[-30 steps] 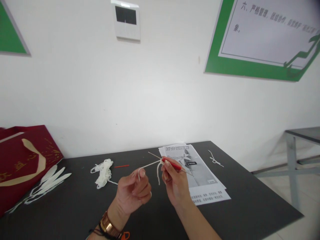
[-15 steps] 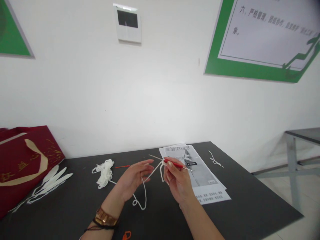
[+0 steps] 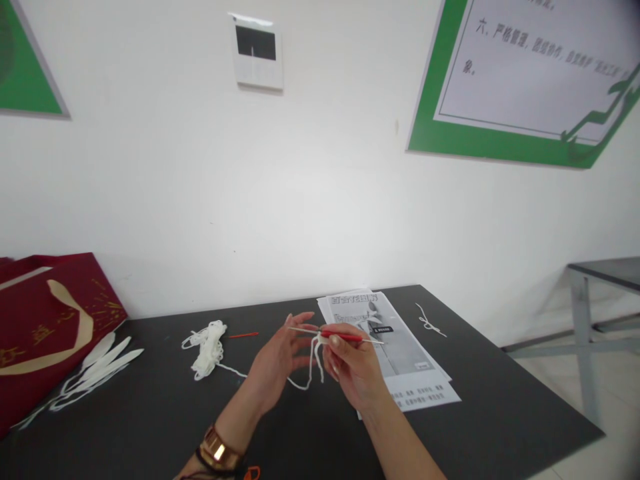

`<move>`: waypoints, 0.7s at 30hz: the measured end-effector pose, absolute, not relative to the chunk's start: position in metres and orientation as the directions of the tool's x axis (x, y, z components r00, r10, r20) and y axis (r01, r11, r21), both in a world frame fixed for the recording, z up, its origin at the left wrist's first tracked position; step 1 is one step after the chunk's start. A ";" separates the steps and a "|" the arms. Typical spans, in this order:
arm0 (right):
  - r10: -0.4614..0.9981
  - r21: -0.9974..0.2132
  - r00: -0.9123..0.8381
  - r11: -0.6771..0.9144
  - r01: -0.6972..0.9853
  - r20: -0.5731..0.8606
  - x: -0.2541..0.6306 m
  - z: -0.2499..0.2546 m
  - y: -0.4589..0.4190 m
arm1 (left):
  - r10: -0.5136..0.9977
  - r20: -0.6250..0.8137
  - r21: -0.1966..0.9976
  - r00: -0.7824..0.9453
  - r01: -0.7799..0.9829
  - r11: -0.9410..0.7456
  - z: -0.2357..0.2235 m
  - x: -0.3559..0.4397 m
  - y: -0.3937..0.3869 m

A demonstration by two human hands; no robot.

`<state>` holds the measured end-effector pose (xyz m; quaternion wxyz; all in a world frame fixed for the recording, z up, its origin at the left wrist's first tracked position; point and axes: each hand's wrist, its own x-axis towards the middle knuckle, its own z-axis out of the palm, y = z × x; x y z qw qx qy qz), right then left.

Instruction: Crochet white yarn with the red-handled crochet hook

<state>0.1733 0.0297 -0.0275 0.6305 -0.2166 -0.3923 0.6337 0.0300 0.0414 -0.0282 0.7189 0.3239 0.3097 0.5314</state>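
Pinched in my right hand (image 3: 356,370) is a crochet hook (image 3: 346,337) with a red grip and thin metal ends, its shaft pointing left. White yarn (image 3: 311,367) loops at the hook by my right fingertips, and a short tail hangs below. My left hand (image 3: 273,367) is beside the hook's left end, fingers stretched and apart; whether they touch the shaft I cannot tell. The yarn sags from the hook, passes behind my left hand and runs to a loose white yarn bundle (image 3: 209,352) on the black table (image 3: 310,440).
Printed sheets (image 3: 425,396) lie under and beyond my right hand. A thin red stick (image 3: 243,335) lies near the bundle. White leaf-shaped pieces (image 3: 107,367) rest by a dark red bag (image 3: 45,327). A knotted yarn scrap (image 3: 430,325) is at right, an orange clip (image 3: 253,473) in front.
The yarn that ran taut from my left fingers to the hook now hangs slack. My left hand has moved right, its fingers spreading; the hook has come slightly down and left.
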 end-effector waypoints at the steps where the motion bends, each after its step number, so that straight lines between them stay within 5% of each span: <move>1: 0.970 -0.768 -0.103 0.107 -0.631 0.219 0.174 -0.027 0.030 | 0.950 -0.094 0.762 0.298 -0.592 0.261 -0.023 0.034 0.036; 6: 0.978 -0.727 -0.024 0.137 -0.673 0.207 0.176 -0.023 0.032 | 0.938 -0.033 0.576 0.345 -0.760 0.300 -0.014 0.023 0.029; 9: 0.979 -0.716 -0.022 0.133 -0.685 0.203 0.176 -0.022 0.032 | 0.979 0.024 0.251 0.202 -0.949 0.190 -0.012 0.011 0.032; 11: 0.980 -0.718 -0.044 0.113 -0.687 0.195 0.175 -0.022 0.030 | 0.997 0.032 0.205 0.077 -0.976 0.069 -0.008 0.009 0.032; 16: 0.978 -0.725 -0.070 0.097 -0.682 0.197 0.173 -0.024 0.028 | 0.986 0.128 0.554 -0.109 -0.816 -0.163 -0.001 0.025 0.029; 21: 0.980 -0.707 -0.044 0.108 -0.699 0.193 0.176 -0.024 0.031 | 0.963 0.048 0.839 0.267 -0.534 0.106 -0.014 0.029 0.030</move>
